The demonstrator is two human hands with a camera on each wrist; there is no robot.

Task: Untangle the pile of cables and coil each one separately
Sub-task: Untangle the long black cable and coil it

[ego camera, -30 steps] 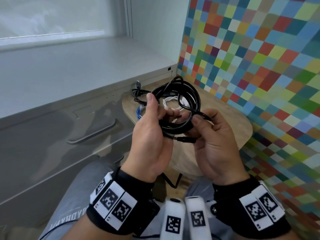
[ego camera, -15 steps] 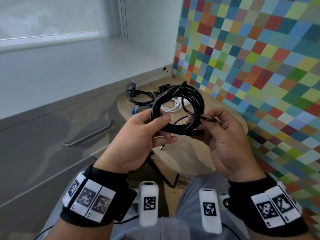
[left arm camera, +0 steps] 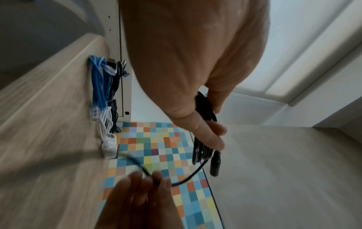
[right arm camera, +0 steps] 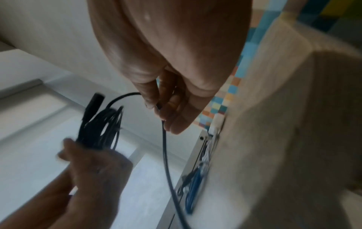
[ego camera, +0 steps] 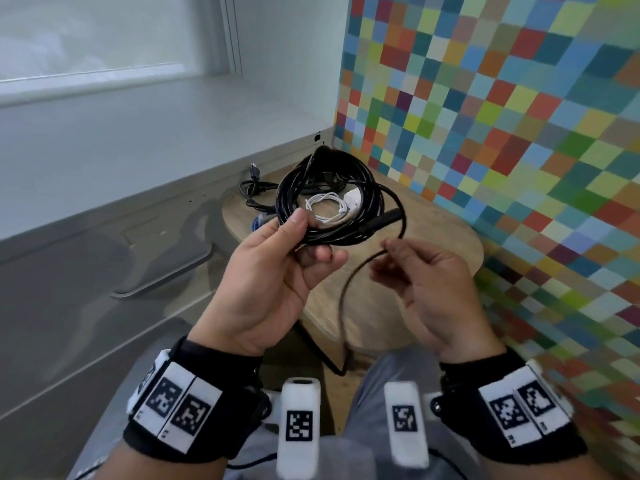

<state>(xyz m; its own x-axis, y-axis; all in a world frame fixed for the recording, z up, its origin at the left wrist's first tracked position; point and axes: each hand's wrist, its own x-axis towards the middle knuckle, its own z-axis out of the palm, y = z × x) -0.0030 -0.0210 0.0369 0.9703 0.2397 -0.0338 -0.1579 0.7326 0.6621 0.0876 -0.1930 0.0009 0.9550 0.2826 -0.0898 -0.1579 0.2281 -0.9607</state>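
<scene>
Black cable (ego camera: 360, 202) coiled in left hand (ego camera: 273, 271) (several loops); tail pinched by right hand (ego camera: 426, 282).

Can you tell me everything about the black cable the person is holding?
The black cable is thin, dark and rubbery-looking, wound into several round loops. The left hand grips the bundle at its lower edge, above the wooden table. A thick cylindrical plug sticks out on one side. One loose strand leaves the loops; the right hand pinches it, and it then hangs down toward the person's lap.
</scene>
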